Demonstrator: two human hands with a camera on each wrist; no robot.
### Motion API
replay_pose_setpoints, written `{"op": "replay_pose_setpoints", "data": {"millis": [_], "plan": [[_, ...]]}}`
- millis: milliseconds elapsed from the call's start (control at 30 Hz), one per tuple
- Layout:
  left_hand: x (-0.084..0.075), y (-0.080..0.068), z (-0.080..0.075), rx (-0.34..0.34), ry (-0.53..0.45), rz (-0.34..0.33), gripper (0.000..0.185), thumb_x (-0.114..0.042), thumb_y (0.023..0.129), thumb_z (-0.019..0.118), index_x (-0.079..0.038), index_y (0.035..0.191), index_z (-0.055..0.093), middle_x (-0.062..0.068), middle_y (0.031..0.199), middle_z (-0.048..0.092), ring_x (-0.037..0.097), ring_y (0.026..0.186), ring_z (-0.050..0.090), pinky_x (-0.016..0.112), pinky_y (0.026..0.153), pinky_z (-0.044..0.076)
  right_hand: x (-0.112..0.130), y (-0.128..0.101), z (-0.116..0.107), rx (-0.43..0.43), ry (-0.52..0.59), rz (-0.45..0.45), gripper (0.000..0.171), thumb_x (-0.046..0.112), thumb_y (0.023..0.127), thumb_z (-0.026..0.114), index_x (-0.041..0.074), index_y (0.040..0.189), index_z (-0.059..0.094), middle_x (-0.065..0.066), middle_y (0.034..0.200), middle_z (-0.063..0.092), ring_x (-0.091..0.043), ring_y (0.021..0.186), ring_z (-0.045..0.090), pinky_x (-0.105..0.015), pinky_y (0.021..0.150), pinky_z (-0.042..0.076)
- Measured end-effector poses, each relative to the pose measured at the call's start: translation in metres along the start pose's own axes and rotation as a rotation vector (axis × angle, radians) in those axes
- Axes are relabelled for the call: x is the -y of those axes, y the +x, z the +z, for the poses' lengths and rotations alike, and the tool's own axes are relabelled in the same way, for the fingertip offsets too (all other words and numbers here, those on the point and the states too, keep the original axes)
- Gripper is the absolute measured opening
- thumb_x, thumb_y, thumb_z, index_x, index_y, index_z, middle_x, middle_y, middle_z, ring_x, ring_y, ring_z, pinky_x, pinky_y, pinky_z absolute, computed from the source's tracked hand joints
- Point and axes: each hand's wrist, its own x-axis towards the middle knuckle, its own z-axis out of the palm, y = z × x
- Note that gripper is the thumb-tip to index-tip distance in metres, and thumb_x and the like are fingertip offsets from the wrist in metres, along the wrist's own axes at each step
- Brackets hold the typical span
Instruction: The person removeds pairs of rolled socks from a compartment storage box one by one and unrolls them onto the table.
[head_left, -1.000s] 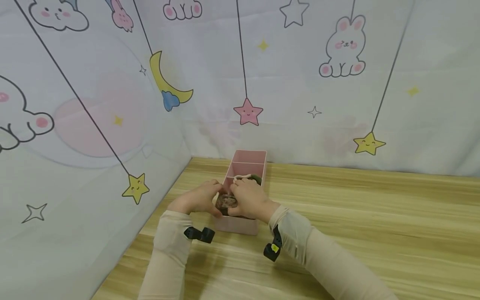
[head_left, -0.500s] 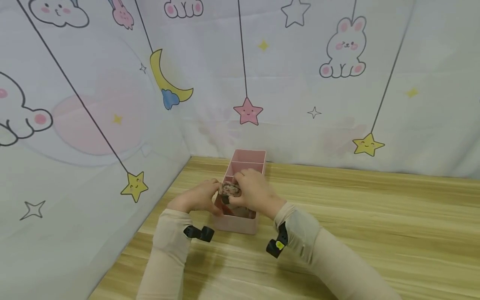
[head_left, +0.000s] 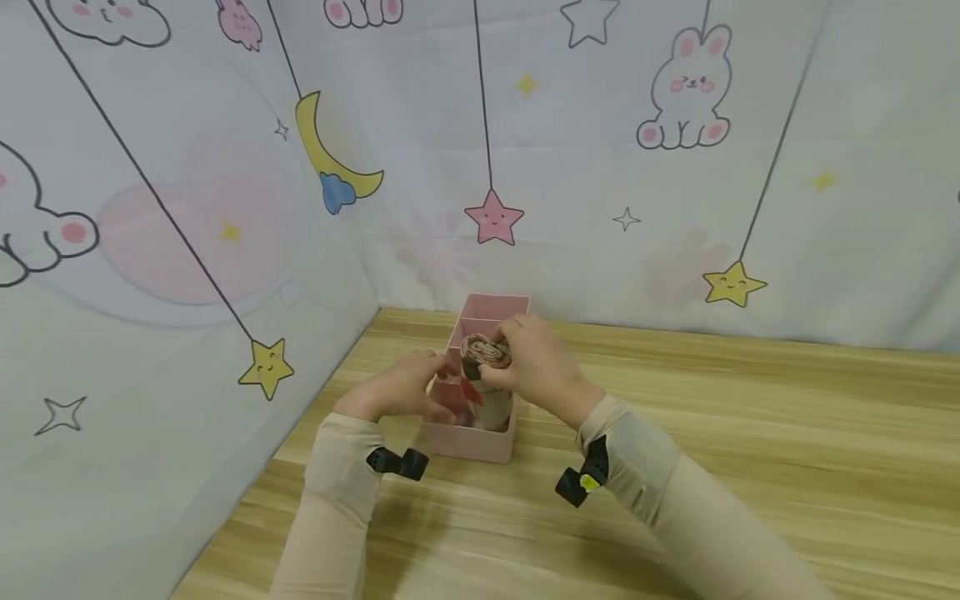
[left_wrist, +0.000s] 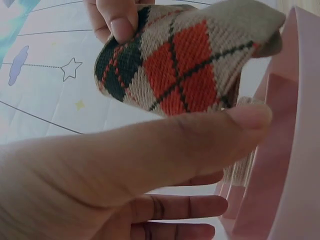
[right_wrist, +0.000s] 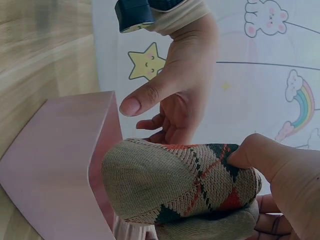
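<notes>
In my right hand (head_left: 543, 358) is a folded pair of argyle socks (head_left: 491, 404), beige with red and dark green diamonds, held upright over the front compartment of a pink divided box (head_left: 468, 443). The right wrist view shows the thumb pressing one face of the socks (right_wrist: 170, 185), with fingers on the other side. Their rolled end is uppermost and the plain beige toe (left_wrist: 245, 22) points down toward the box. My left hand (head_left: 401, 385) is at the box's left rim, thumb and fingers extended and apart from the socks.
Ribbed beige fabric (left_wrist: 242, 170) shows inside the box. Its far compartment (head_left: 495, 307) lies beyond my right hand. The box stands on a wood-grain table (head_left: 712, 433), near a printed curtain (head_left: 600, 167) at the back and left.
My right hand has lifted the socks up from the front compartment and moved them slightly right and away. My left hand has stayed by the left rim.
</notes>
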Motion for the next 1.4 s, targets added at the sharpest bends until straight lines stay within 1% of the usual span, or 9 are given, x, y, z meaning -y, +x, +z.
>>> {"op": "replay_pose_setpoints", "data": {"millis": [167,300,433,567,700,833,1000,1233,1400], "plan": [[-0.005,0.004,0.0,-0.05,-0.03,0.047,0.062,-0.027,0.076,0.081,-0.007,0.129,0.054,0.012,0.123,0.061,0.031,0.116,0.054,0.048,0.099,0.044,-0.01,-0.009,-0.01,-0.032,0.043,0.026,0.032,0.029,0.079,0.073,0.005,0.098,0.065,-0.005,0.089,0.063,-0.018,0.082,0.054,-0.029,0.069,0.048],[-0.011,0.007,-0.002,-0.113,-0.003,0.065,0.059,-0.027,0.077,0.08,-0.004,0.125,0.055,0.015,0.122,0.062,0.032,0.113,0.055,0.048,0.098,0.044,-0.018,-0.018,-0.017,-0.053,0.039,0.044,0.029,0.029,0.079,0.072,0.007,0.096,0.065,-0.004,0.086,0.062,-0.018,0.08,0.053,-0.029,0.066,0.046],[-0.017,0.011,-0.002,-0.161,0.036,0.065,0.056,-0.03,0.078,0.078,-0.008,0.124,0.056,0.013,0.123,0.06,0.03,0.112,0.053,0.047,0.097,0.044,-0.026,-0.029,-0.022,-0.08,0.029,0.069,0.028,0.028,0.079,0.073,0.006,0.095,0.066,-0.004,0.087,0.063,-0.018,0.079,0.055,-0.03,0.065,0.047],[-0.023,0.013,0.0,-0.202,0.055,0.087,0.052,-0.028,0.08,0.076,-0.007,0.124,0.056,0.013,0.116,0.061,0.027,0.104,0.054,0.044,0.091,0.045,-0.035,-0.039,-0.022,-0.086,0.01,0.092,0.029,0.027,0.078,0.074,0.005,0.095,0.066,-0.005,0.085,0.063,-0.018,0.077,0.054,-0.03,0.063,0.046],[-0.026,0.015,0.004,-0.239,0.07,0.096,0.048,-0.025,0.081,0.076,-0.008,0.121,0.057,0.012,0.111,0.061,0.026,0.1,0.053,0.042,0.089,0.045,-0.042,-0.047,-0.018,-0.059,-0.011,0.095,0.029,0.028,0.077,0.075,0.006,0.093,0.066,-0.004,0.083,0.061,-0.018,0.077,0.052,-0.03,0.062,0.044],[-0.027,0.019,0.008,-0.274,0.079,0.106,0.045,-0.026,0.082,0.075,-0.008,0.119,0.058,0.011,0.114,0.061,0.027,0.107,0.054,0.044,0.094,0.044,-0.048,-0.057,-0.014,-0.043,-0.028,0.09,0.028,0.028,0.078,0.075,0.006,0.092,0.066,-0.003,0.082,0.061,-0.017,0.076,0.052,-0.031,0.064,0.045],[-0.029,0.023,0.012,-0.356,0.085,0.14,0.043,-0.023,0.08,0.077,-0.005,0.115,0.059,0.012,0.113,0.062,0.031,0.11,0.053,0.045,0.096,0.043,-0.054,-0.067,-0.009,-0.011,-0.032,0.117,0.028,0.027,0.078,0.074,0.005,0.093,0.067,-0.003,0.082,0.061,-0.017,0.075,0.052,-0.031,0.064,0.045],[-0.032,0.03,0.019,-0.422,0.098,0.187,0.037,-0.021,0.08,0.077,-0.004,0.109,0.062,0.011,0.108,0.063,0.031,0.106,0.055,0.045,0.094,0.044,-0.063,-0.08,0.003,0.072,0.025,0.173,0.027,0.027,0.078,0.074,0.005,0.093,0.067,-0.003,0.081,0.06,-0.013,0.072,0.05,-0.027,0.061,0.044],[-0.043,0.035,0.026,-0.444,0.127,0.224,0.033,-0.022,0.08,0.077,-0.004,0.105,0.062,0.009,0.102,0.064,0.027,0.1,0.057,0.042,0.09,0.046,-0.068,-0.088,0.009,0.098,0.075,0.179,0.025,0.025,0.077,0.074,0.004,0.09,0.068,-0.002,0.078,0.06,-0.012,0.068,0.049,-0.026,0.059,0.042]]}}
